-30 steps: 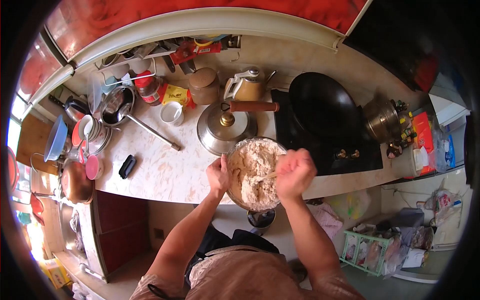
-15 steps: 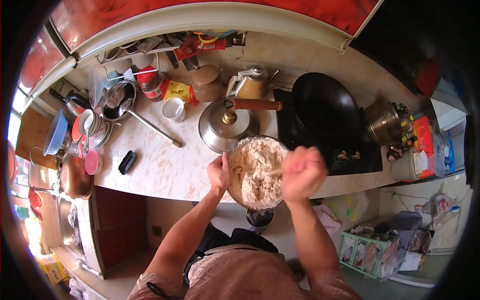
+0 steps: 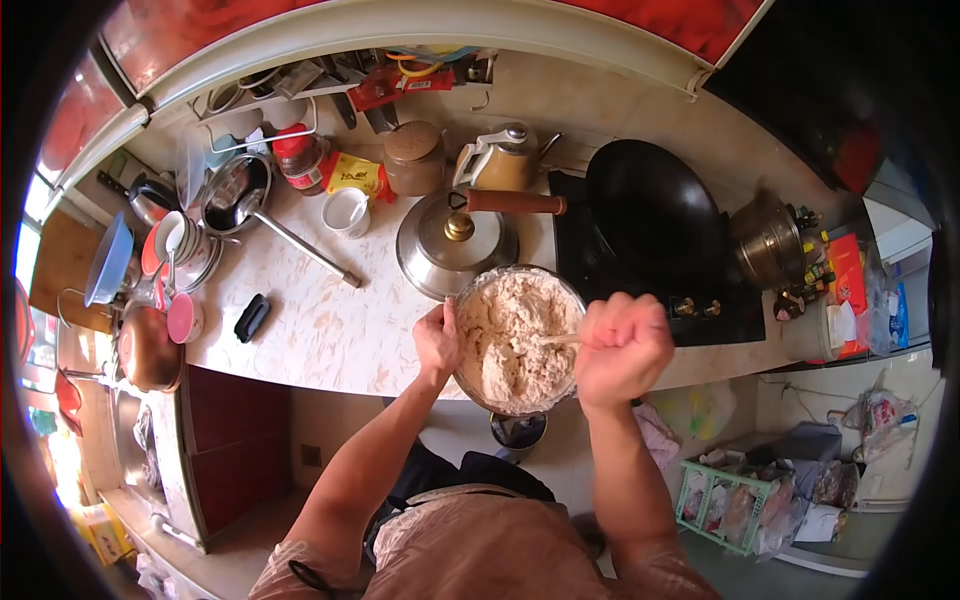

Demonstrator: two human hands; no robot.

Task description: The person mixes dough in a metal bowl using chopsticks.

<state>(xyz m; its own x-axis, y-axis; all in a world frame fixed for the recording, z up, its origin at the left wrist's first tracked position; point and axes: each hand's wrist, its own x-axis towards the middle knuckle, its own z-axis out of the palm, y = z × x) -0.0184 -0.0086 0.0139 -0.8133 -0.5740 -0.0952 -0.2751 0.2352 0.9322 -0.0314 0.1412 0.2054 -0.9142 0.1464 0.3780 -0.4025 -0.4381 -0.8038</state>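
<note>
In this kitchen, one pink cup (image 3: 184, 318) is standing by the left end of the marbled desk (image 3: 330, 345). One kettle (image 3: 500, 165) is standing at its back edge. The left hand (image 3: 437, 345) is gripping the rim of one bowl (image 3: 490, 392) of crumbly dough (image 3: 515, 320), which is reaching over the middle of the front edge; the right hand (image 3: 625, 350) is closing, fist-like, around a pale stick (image 3: 560, 340). One wok (image 3: 650, 205) is resting toward the right end.
</note>
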